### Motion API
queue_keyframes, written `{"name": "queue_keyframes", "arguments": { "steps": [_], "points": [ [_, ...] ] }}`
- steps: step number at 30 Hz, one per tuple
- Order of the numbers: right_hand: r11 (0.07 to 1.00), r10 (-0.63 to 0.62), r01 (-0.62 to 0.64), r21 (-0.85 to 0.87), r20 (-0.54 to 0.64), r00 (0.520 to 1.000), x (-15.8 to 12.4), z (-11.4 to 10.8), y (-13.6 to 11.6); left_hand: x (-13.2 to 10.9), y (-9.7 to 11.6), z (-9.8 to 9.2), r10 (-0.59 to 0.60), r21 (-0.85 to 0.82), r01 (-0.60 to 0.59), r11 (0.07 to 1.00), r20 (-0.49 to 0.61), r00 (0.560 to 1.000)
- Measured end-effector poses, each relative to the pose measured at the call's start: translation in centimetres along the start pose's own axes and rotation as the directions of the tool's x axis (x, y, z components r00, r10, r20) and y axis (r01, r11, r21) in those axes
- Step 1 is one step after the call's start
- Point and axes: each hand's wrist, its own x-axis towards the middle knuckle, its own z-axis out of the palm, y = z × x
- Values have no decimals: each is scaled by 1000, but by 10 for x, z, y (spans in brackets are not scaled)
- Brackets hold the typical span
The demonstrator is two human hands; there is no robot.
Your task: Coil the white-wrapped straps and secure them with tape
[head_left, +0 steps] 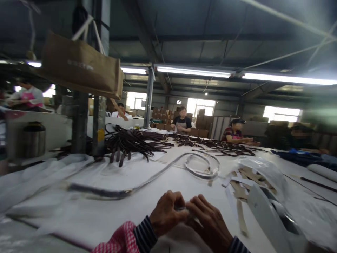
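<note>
My left hand [167,212] and my right hand [209,221] meet at the bottom middle of the view, low over a white table [110,218]. Both have their fingers curled and pinched together around a small item between them that I cannot make out. Just beyond the hands a long pale strap [147,181] lies curved across the table and ends in a loop [201,165]. A white bag part [265,214] lies to the right of my right hand.
Piles of dark brown straps [131,142] cover the far table. Tan paper strips [240,191] and clear plastic wrap [260,168] lie at the right. A brown bag [81,66] hangs from a post [79,119] at the left. Several people work beyond.
</note>
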Motion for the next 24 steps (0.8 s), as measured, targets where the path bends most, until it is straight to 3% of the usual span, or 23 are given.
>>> {"name": "queue_keyframes", "arguments": {
  "steps": [3,6,10,13,16,20,24],
  "points": [
    [983,-144,124,-134,-150,978,-16,28,10,0,-3,6,-21,-18,21,1000,11,1000],
    [961,-207,154,-230,-227,951,-19,39,18,4,-6,14,-69,-278,76,958,34,997],
    [958,-208,137,-253,-281,937,-18,36,24,2,-3,25,-165,-595,157,789,42,985],
    [965,-206,142,-222,-299,932,-19,32,24,-12,6,30,-225,-639,198,743,39,974],
    [977,-201,169,-133,-297,933,-21,22,14,-38,19,27,-211,-634,191,749,45,976],
    [986,-143,159,45,-256,956,-18,3,-6,-92,33,-7,-238,-445,166,880,-110,965],
    [984,-86,119,132,-232,969,-15,-1,-12,-190,32,-80,-326,-152,293,944,-300,897]
  ]
}}
